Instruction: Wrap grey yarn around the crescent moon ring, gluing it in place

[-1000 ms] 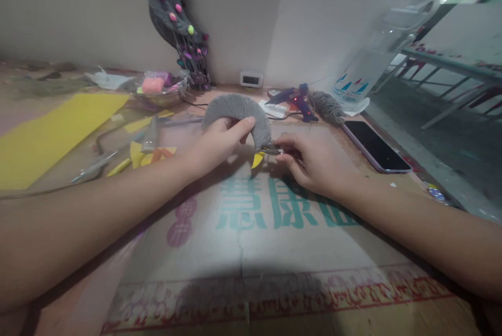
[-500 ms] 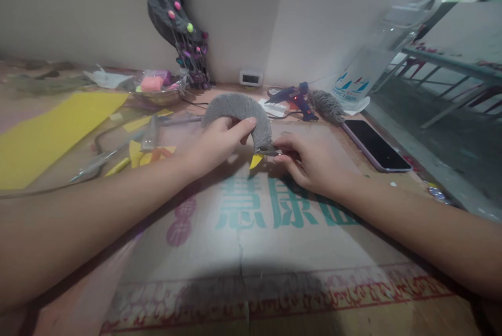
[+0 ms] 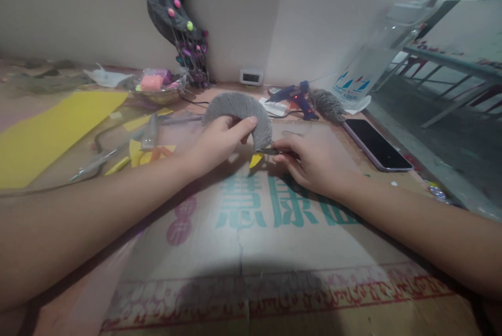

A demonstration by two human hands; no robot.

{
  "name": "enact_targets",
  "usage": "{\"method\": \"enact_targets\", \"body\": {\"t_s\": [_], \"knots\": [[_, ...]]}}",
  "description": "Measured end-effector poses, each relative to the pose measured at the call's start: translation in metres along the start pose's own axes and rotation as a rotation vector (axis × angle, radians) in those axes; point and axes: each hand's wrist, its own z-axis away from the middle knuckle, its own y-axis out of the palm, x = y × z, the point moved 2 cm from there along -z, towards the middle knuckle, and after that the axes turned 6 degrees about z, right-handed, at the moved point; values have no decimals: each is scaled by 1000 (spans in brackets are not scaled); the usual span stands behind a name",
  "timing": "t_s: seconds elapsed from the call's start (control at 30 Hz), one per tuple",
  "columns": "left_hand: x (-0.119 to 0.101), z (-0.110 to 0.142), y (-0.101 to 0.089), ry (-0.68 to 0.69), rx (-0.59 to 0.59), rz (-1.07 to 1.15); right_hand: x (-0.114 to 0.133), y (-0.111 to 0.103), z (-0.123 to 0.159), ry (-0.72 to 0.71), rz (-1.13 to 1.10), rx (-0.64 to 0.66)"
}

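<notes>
A crescent wrapped in grey yarn is held above the cardboard. My left hand is closed around its inner curve, thumb lying over the wrapped side. At the crescent's lower right end a bare yellow tip sticks out. Close beside that tip, my right hand pinches a small dark grey bundle of yarn between thumb and fingers; its exact shape is blurred. The left fingertips are hidden behind the crescent.
Printed cardboard covers the tabletop. A blue glue gun, a grey yarn skein and a phone lie at the back right. Left are yellow sheet, yellow scraps and a cutter. A decorated crescent hangs on the wall.
The right hand and the grey bundle have shifted very slightly at the yellow tip. The left hand keeps its hold on the crescent.
</notes>
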Motion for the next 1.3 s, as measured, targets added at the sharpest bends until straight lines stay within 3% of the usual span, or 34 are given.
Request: {"method": "enact_targets", "body": {"t_s": [0.23,0.9,1.13,1.3], "knots": [[2,-1,-1,2,-18,-15,-5,6,7,-87,-98,-163],[-5,3,3,-42,-7,-10,4,0,-1,22,25,35],[-6,4,3,-51,-5,-23,2,0,-2,21,19,10],[-2,2,2,-35,-27,-31,0,3,5,-98,-96,-110]]}}
